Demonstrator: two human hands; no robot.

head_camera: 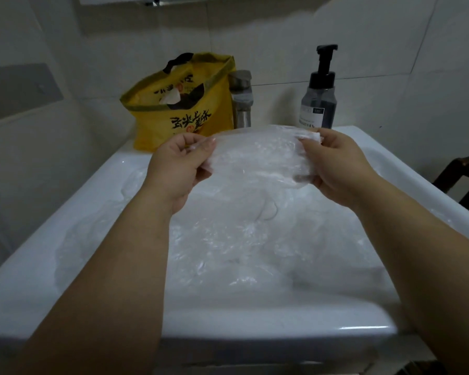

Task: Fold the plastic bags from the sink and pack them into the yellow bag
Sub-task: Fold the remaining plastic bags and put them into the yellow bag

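A clear plastic bag (257,155) is stretched flat between both hands above the white sink (287,330). My left hand (178,169) pinches its left edge between thumb and fingers. My right hand (336,165) grips its right edge, where the plastic is bunched. More crumpled clear bags (244,239) lie in the sink basin below. The yellow bag (184,104) with black handles and black lettering stands open at the sink's back left corner, with something white and dark inside it.
A metal tap (241,100) rises behind the held bag, right of the yellow bag. A dark pump bottle (318,90) stands at the back right. White tiled wall lies behind. A dark frame (460,177) shows at the right edge.
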